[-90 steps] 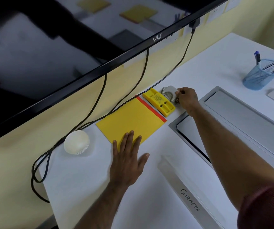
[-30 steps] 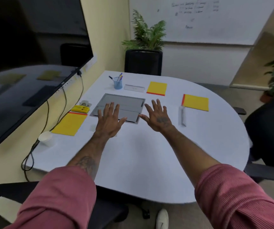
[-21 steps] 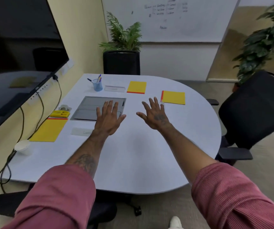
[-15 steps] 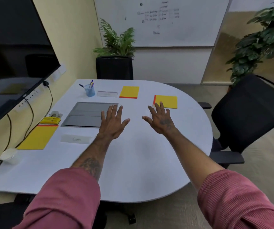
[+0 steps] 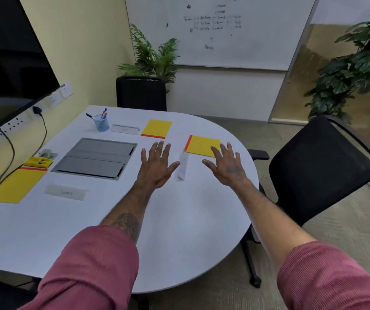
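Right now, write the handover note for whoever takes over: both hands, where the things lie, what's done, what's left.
Left hand: open, fingers spread, over the table, no grip on anything.
Right hand: open, the same; its fingers cover the near edge of a yellow pad.
A white name card lies between the hands, beside that pad.
Done, it seems: three places laid, each a pad with a card: far pad with far card, left pad with near card.
Left: probably only to straighten the card between the hands, if anything.
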{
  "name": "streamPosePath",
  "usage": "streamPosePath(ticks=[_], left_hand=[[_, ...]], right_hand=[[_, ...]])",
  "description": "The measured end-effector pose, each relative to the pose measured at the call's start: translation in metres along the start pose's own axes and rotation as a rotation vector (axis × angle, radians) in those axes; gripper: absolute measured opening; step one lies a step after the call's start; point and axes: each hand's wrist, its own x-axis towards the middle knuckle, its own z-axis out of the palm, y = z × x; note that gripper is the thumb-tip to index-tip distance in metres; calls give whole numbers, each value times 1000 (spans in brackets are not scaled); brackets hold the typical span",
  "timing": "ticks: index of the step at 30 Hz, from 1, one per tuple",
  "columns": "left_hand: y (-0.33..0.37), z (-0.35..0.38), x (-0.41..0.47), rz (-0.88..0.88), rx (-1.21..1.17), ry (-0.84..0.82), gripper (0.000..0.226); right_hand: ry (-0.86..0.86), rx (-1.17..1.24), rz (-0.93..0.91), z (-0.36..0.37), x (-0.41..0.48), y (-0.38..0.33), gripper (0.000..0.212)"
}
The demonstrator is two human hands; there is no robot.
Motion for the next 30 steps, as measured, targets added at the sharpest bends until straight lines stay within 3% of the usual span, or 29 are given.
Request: streamPosePath(ticks=[12,30], left_hand=[[13,42,82,8,11,-41,74],[-17,115,215,-19,-39,-167,77]], right_hand=[[-44,43,45,27,62,64,71],[-153,101,144,102,187,100,70]])
